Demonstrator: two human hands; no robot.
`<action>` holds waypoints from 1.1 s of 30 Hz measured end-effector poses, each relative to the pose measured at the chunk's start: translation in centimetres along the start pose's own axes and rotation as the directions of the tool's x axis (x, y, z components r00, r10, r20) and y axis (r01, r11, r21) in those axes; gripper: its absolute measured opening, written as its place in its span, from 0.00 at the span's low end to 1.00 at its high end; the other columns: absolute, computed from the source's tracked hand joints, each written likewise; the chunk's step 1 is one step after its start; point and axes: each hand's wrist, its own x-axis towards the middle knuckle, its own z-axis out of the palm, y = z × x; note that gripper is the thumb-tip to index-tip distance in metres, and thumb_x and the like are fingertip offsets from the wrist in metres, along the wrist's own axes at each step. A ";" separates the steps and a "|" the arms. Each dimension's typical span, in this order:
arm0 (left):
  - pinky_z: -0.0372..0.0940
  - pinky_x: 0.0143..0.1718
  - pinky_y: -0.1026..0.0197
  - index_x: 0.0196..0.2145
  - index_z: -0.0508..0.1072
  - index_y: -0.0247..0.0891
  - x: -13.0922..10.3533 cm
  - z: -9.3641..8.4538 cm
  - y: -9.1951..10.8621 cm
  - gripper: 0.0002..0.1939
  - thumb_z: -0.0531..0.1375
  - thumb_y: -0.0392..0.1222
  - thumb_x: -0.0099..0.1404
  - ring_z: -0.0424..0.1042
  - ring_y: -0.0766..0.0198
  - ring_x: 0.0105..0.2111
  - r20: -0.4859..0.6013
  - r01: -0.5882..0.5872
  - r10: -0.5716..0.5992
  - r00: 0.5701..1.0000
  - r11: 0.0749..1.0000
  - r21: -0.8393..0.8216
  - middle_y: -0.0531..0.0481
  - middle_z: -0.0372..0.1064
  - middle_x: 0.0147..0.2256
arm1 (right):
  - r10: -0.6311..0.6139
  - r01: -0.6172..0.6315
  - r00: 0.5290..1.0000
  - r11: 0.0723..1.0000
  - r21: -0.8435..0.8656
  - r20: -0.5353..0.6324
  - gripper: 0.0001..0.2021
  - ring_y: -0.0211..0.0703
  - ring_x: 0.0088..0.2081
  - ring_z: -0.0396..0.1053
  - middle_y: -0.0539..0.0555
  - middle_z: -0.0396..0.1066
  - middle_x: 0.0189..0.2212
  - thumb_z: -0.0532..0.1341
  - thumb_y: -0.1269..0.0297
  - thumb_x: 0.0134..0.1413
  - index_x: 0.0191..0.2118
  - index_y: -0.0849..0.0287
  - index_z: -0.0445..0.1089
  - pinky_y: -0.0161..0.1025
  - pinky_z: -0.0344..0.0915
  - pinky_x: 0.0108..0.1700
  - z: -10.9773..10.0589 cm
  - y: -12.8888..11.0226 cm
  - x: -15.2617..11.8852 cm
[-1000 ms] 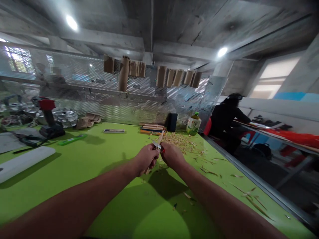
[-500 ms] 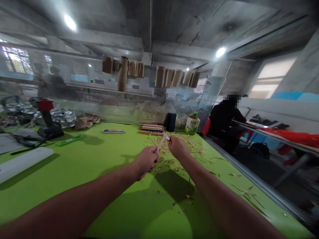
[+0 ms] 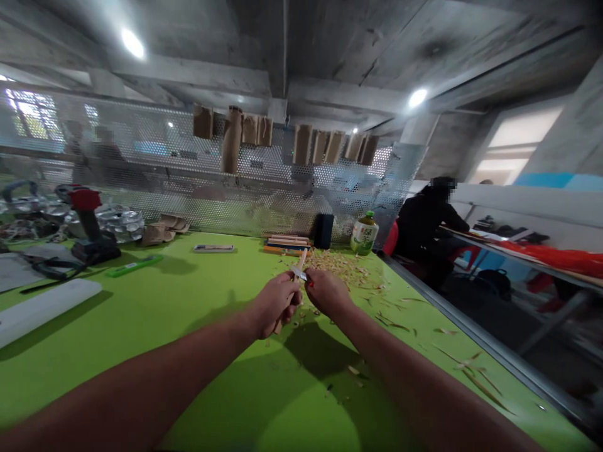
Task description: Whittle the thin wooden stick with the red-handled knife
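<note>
While the left hand [image 3: 279, 306] grips the wooden strip [image 3: 303, 258], long axis pointing away, the right hand [image 3: 330, 292] clasps a knife [image 3: 300, 274] crossing it just beyond that grip

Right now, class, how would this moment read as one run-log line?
left hand: grips wooden stick | right hand: holds knife | knife: across stick | shavings: on green table

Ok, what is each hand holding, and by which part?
The left hand grips a pale stick below its exposed upper end; the right hand holds a knife by its mostly hidden handle.
</note>
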 end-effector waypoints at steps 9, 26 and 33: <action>0.47 0.14 0.71 0.57 0.60 0.41 -1.4 1.2 -0.2 0.23 0.52 0.41 0.64 0.49 0.76 0.14 0.133 -0.014 0.017 0.991 1.000 -0.020 0.60 0.55 0.22 | 0.310 -0.306 0.949 0.950 0.070 -0.063 0.17 0.44 0.35 0.70 0.59 0.75 0.36 0.48 0.63 0.60 0.43 0.58 0.74 0.35 0.55 0.33 -0.7 6.2 2.6; 0.44 0.14 0.71 0.34 0.62 0.38 -0.6 0.0 0.7 0.04 0.52 0.34 0.59 0.48 0.76 0.13 0.013 0.027 -0.026 1.000 0.997 -0.067 0.62 0.52 0.18 | -0.032 0.031 0.999 0.999 -0.033 -0.031 0.12 0.42 0.33 0.70 0.56 0.75 0.34 0.50 0.65 0.59 0.37 0.56 0.72 0.34 0.54 0.32 -0.2 0.3 0.0; 0.45 0.14 0.71 0.53 0.62 0.38 -2.0 1.8 0.8 0.23 0.54 0.34 0.59 0.49 0.76 0.14 0.167 0.037 -0.021 0.986 0.995 -0.095 0.60 0.56 0.21 | 0.322 -0.317 0.945 0.945 0.081 -0.058 0.16 0.45 0.34 0.70 0.59 0.75 0.36 0.49 0.62 0.61 0.41 0.58 0.73 0.35 0.53 0.31 -1.3 5.6 2.4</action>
